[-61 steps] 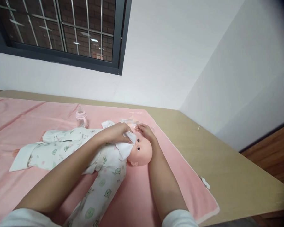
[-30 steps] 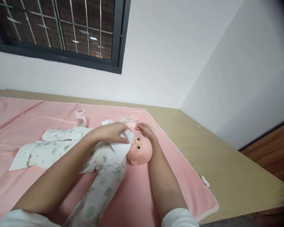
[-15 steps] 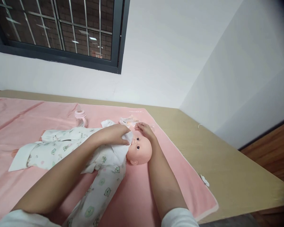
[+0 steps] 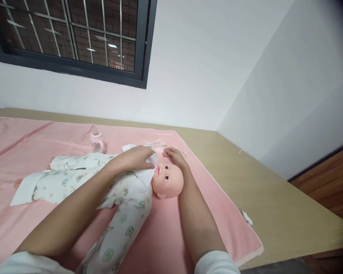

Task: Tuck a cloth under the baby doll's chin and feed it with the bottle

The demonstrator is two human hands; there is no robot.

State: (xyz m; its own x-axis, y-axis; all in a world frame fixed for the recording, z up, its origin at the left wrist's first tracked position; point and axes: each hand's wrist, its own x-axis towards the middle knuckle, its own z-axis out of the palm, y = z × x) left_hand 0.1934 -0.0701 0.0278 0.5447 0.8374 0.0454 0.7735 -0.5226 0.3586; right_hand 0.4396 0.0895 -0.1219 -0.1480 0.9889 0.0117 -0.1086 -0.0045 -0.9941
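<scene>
A baby doll (image 4: 168,182) lies on its back on a pink blanket, its head to the right. It wears a white garment (image 4: 108,253) printed with small green animals. A plain white cloth (image 4: 144,178) covers its upper chest and neck. My left hand (image 4: 141,156) is closed at the doll's chin, with an edge of this cloth between thumb and fingers. My right hand (image 4: 174,156) rests along the far side of the doll's head, fingers stretched out; its fingertips are near the neck, and whether they touch cloth is unclear.
A pink baby bottle (image 4: 97,142) stands beyond the doll's body. Behind my hands lies a clear plastic package (image 4: 157,144). The pink blanket (image 4: 217,224) covers much of the wooden surface (image 4: 231,163). A small white object (image 4: 247,217) lies at its right edge.
My left hand has drawn slightly back and away from the doll's face with the cloth edge, uncovering the mouth. My right hand has stayed nearly still.
</scene>
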